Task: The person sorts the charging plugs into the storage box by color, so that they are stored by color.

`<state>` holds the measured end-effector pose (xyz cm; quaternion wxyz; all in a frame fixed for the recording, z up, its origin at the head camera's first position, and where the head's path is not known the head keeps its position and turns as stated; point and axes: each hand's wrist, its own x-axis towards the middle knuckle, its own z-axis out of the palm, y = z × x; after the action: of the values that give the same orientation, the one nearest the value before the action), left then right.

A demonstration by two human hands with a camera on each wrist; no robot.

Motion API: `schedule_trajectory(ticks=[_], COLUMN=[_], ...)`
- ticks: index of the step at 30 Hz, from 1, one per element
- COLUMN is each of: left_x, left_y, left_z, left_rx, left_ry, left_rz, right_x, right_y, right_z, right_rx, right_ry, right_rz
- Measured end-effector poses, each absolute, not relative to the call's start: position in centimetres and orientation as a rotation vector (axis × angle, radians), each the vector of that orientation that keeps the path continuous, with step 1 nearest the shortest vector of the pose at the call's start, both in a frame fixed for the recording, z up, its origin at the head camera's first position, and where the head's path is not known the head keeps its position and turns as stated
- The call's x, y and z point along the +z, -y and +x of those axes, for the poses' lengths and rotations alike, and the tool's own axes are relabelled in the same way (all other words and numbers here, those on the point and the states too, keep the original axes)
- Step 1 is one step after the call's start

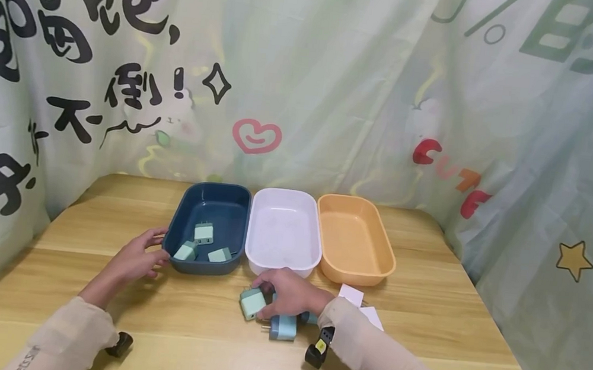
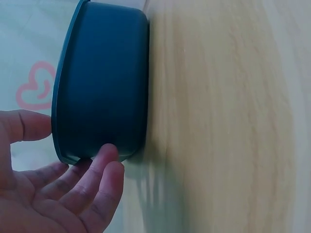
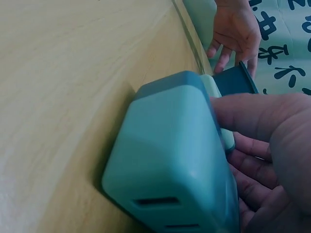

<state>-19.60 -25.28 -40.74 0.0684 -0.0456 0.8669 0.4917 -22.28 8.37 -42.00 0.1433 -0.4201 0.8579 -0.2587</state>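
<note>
Mint plug [image 1: 252, 304] between thumb and bent fingers: the right hand [image 1: 288, 291] pinches it closely, back of the hand up, forearm slanting in from the lower right. It is before the white bin [image 1: 283, 231], just left of a blue plug [image 1: 283, 328] (whether lifted off the table [image 1: 179, 340], I cannot tell). The left hand [image 1: 135, 256], fingers loosely spread and gripping nothing, touches the navy bin [image 1: 219, 207] at its near left corner.

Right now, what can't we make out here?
Head: parts of the white blocks, behind the right sleeve.
Head: part of the rear blue charger, behind the right hand.
Left wrist: inside of the navy tray, behind its wall.
Right wrist: bottom of the near charger, cut by lower edge.
</note>
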Motion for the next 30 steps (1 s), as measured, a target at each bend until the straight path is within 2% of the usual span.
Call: schedule_trajectory(ticks=[30], left_x=[-40.2], left_y=[25.2], left_z=[-19.6], left_rx=[1.424], left_ry=[-2.627], left_rz=[-0.133], right_x=[-40.1], right_y=[-8.1], right_z=[-22.3], right_rx=[-0.897], right_ry=[-2.377], right_rz=[-1.202])
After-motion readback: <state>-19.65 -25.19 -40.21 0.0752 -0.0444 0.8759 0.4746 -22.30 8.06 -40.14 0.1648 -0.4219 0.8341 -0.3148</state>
